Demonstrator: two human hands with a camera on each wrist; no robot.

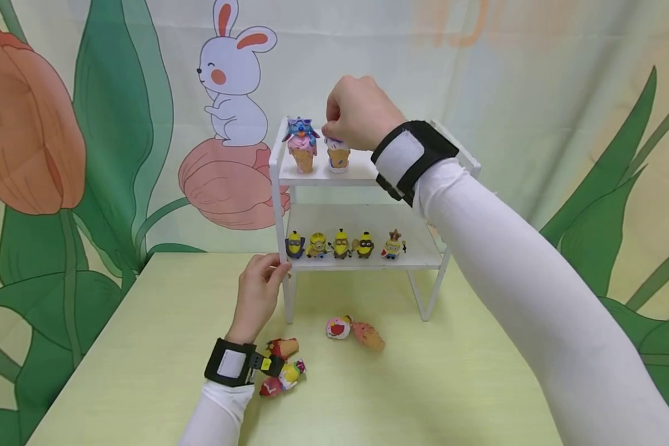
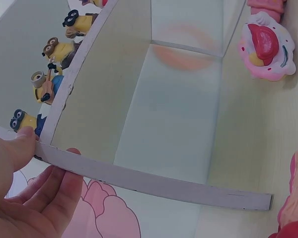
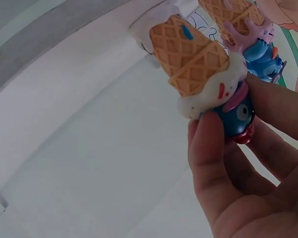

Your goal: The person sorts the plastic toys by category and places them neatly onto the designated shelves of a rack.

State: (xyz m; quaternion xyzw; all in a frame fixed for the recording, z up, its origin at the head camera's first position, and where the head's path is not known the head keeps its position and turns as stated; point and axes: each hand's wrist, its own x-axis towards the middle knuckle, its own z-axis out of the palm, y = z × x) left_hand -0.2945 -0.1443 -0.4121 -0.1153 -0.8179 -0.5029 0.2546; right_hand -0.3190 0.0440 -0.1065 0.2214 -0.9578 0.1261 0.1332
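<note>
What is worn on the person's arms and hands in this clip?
Both arms are in long white sleeves. The left hand and right hand are bare, with no gloves or rings visible. Each wrist carries a black strap with a white rectangular patch: the left wrist strap also shows a small yellow-marked piece at its side, and the right wrist strap is wider.
</note>
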